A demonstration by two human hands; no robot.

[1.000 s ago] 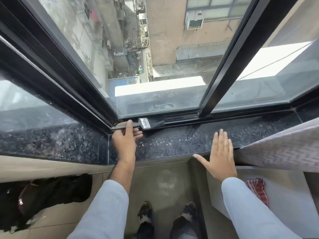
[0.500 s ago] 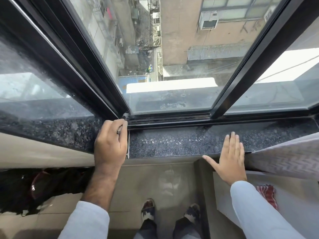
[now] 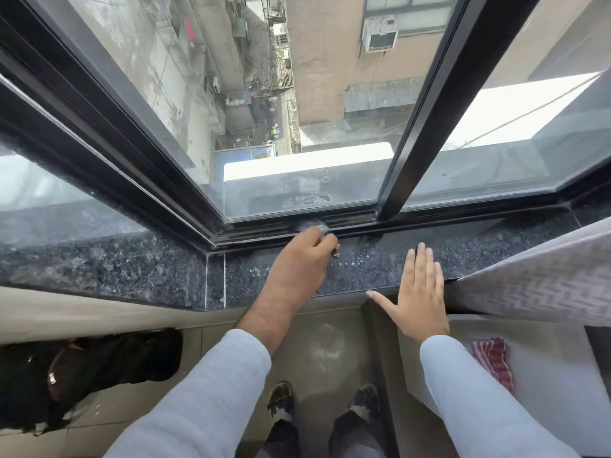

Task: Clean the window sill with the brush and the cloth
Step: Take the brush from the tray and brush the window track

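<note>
Gripping a brush [image 3: 319, 227], the left hand [image 3: 302, 259] is closed around its handle; the blurry grey bristles sit in the black window track [image 3: 357, 223]. The right hand [image 3: 420, 292] lies flat and open on the speckled dark granite sill [image 3: 132, 269], holding nothing. A red striped cloth [image 3: 494, 361] lies lower right.

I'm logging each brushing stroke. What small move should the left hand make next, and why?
Probably sweep the brush rightward along the window track. The left hand holds it with its blurred bristles at the track, and the stretch toward the black mullion lies ahead.
</note>
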